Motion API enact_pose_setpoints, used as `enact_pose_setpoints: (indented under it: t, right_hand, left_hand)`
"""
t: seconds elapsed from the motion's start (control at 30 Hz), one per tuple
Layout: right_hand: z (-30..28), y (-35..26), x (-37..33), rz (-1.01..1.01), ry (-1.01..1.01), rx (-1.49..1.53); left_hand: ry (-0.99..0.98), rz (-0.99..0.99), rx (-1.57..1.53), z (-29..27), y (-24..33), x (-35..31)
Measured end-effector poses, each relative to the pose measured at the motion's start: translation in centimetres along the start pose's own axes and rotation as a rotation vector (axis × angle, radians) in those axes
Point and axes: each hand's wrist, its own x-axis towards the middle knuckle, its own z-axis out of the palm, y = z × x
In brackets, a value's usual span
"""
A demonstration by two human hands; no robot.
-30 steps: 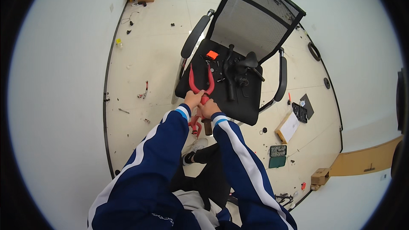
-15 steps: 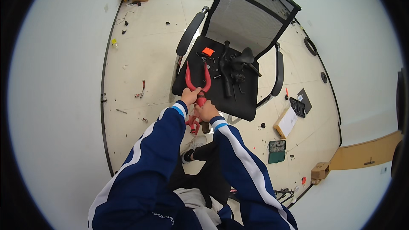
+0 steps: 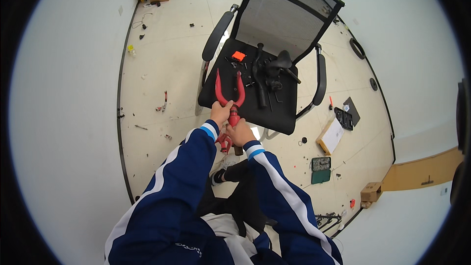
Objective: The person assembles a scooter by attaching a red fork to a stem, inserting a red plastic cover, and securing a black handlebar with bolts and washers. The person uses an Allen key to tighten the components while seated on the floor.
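A red bicycle fork (image 3: 240,94) points away from me, its two prongs over the front left of a black chair seat (image 3: 278,119). My left hand (image 3: 220,113) is closed around the red part just below the fork's crown. Closer to me, my right hand (image 3: 240,133) grips the red tube (image 3: 234,117) under the fork. More red tubing (image 3: 224,143) shows below my hands; how it joins is hidden. On the seat lie a black curved handlebar (image 3: 260,76), a black bicycle saddle (image 3: 280,62), an orange piece (image 3: 238,56) and several small bolts.
Chair armrests (image 3: 218,34) rise at both sides of the seat. On the floor at right are an open black tool case (image 3: 344,118), a white-topped box (image 3: 330,136) and a green tray (image 3: 321,176). A tire (image 3: 357,48) leans by the right wall. Small parts lie scattered at left.
My hands and the red fork have shifted slightly right in the picture, and the fork's prongs have turned a little. Both hands keep their hold; the chair sits slightly higher in view.
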Motion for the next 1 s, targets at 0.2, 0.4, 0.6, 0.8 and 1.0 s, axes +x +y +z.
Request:
enact_pose_setpoints:
  t: [0.2, 0.4, 0.6, 0.8, 1.0]
  right_hand:
    - [-0.5, 0.0, -2.6, -0.042, 0.060, 0.021]
    - [0.4, 0.7, -6.0, -0.072, 0.060, 0.041]
    - [0.7, 0.4, -6.5, -0.040, 0.083, 0.000]
    - [-1.0, 1.3, -7.0, 0.020, 0.027, 0.038]
    - [-2.8, 3.9, -7.8, -0.096, -0.052, 0.046]
  left_hand:
    - [0.175, 0.155, 0.145, 1.0, -1.2, 0.9]
    - [0.030, 0.133, 0.202, -0.2, 0.3, 3.4]
    - [0.183, 0.268, 0.301, 0.8, -1.0, 2.8]
    - [0.088, 0.167, -0.039, 2.5, 4.0, -3.8]
    - [-0.001, 0.378, -0.157, 2.5, 6.2, -2.0]
